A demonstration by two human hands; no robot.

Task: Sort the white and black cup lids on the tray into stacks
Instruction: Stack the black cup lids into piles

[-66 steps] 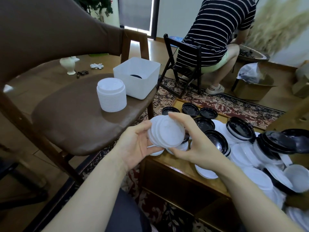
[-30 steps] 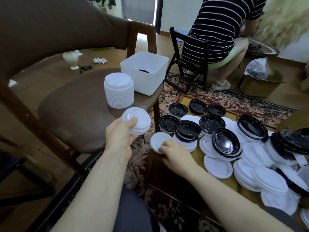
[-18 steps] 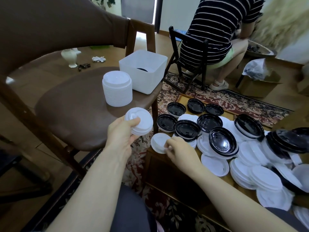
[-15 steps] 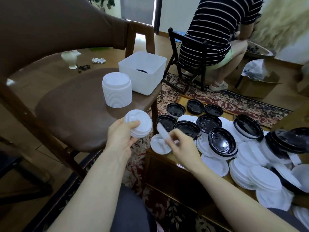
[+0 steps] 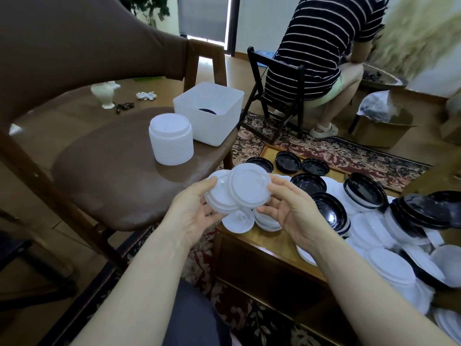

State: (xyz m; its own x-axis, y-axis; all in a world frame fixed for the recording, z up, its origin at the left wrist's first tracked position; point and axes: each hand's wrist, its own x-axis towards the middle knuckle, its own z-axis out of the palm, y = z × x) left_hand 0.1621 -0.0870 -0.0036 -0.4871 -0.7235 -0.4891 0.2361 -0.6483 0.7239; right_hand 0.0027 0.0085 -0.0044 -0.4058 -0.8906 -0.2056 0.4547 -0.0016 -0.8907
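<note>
Above the tray (image 5: 269, 243), both hands grip white lids (image 5: 239, 191) held between them.

Soft daylight from rear window; edges warped (right side blurred).

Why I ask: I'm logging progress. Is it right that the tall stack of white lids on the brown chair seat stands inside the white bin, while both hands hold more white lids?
Not quite. The head view shows the tall stack of white lids standing on the chair seat beside the white bin, not inside it. The rest holds: the left hand and right hand hold more white lids between them.
</note>
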